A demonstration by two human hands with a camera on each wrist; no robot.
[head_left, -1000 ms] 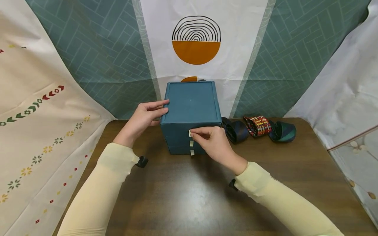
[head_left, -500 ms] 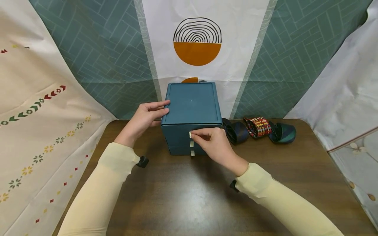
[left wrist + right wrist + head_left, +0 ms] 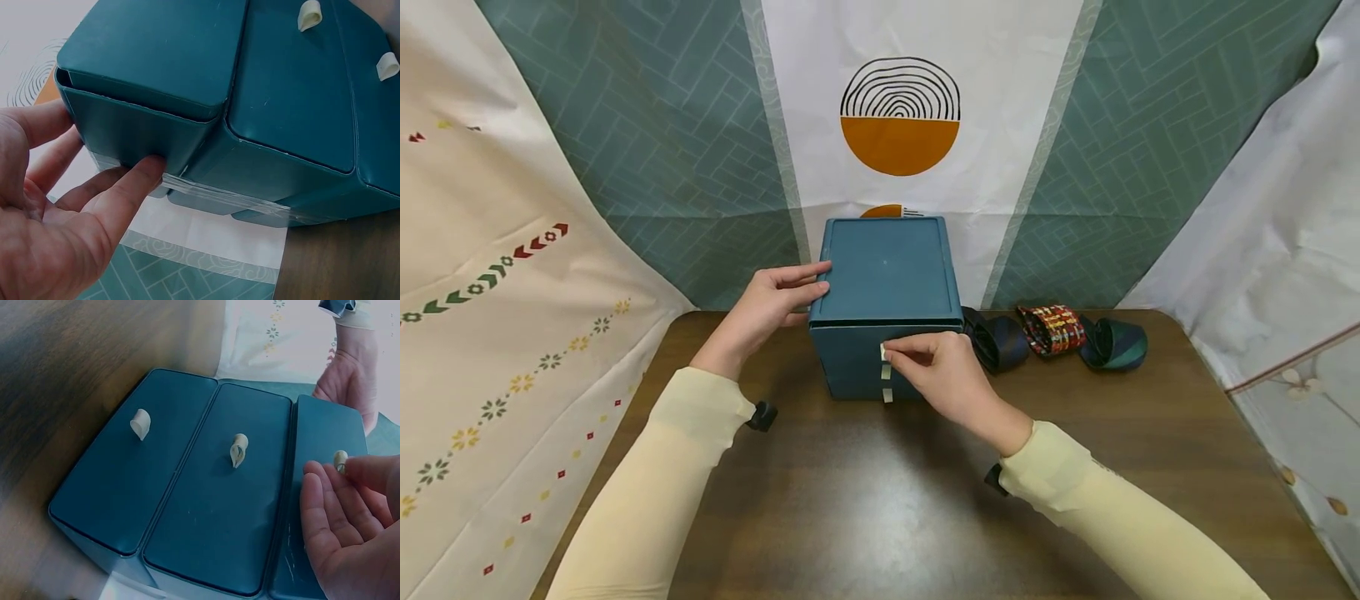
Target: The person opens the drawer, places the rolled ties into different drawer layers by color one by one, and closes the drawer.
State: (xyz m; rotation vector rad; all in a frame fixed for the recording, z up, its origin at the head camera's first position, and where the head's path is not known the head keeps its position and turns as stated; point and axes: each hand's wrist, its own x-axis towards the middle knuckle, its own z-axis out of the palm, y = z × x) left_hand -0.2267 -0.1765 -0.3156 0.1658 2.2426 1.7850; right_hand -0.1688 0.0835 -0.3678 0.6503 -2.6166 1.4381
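A teal three-drawer box (image 3: pixel 887 271) stands at the back of the table, with a small cream loop tab on each drawer front. My right hand (image 3: pixel 955 383) pinches the top drawer's tab (image 3: pixel 340 460) between thumb and fingertips. The top drawer (image 3: pixel 846 348) sits slightly forward, with a thin dark gap under the box's top edge. Against the box's left side, my left hand (image 3: pixel 760 312) rests with fairly straight fingers, as the left wrist view also shows. The middle tab (image 3: pixel 239 450) and the bottom tab (image 3: pixel 140 424) are untouched.
Several rolled neckties lie right of the box: a dark one (image 3: pixel 1006 342), a red-and-yellow patterned one (image 3: pixel 1060 328) and a green-navy one (image 3: pixel 1122 343). A patterned cloth (image 3: pixel 700 150) hangs close behind. Brown tabletop (image 3: pixel 850 500) stretches in front.
The top drawer has come slightly forward with my right hand, and the gap along its top edge has widened. My left hand keeps its place on the box. The head view has tilted slightly up.
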